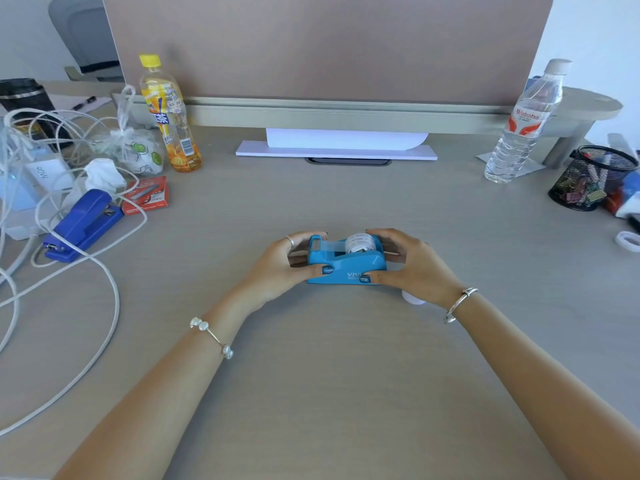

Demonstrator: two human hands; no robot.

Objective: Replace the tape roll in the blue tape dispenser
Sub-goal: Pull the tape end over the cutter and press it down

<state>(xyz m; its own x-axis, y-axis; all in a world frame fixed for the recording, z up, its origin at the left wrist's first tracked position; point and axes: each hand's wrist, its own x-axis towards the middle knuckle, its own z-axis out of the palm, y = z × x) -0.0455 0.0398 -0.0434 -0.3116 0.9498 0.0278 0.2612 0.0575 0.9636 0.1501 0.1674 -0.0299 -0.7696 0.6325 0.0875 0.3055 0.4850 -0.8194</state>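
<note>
The blue tape dispenser (346,263) stands on the grey desk (329,358) in the middle of the head view, cutter end to the left. A clear tape roll (360,243) sits in its cradle, with a strip running to the cutter. My left hand (277,268) grips the dispenser's left end, thumb on its front face. On the right end lies my right hand (412,265), also with the thumb on the front. A small white object (412,297) lies on the desk under my right wrist, mostly hidden. Another white tape roll (628,241) lies at the far right edge.
At the left lie a blue stapler (83,225), a red staple box (147,195), white cables (86,271) and an orange drink bottle (169,116). A water bottle (523,123) and a black mesh pen holder (592,178) stand at the right. A partition (329,46) closes the back.
</note>
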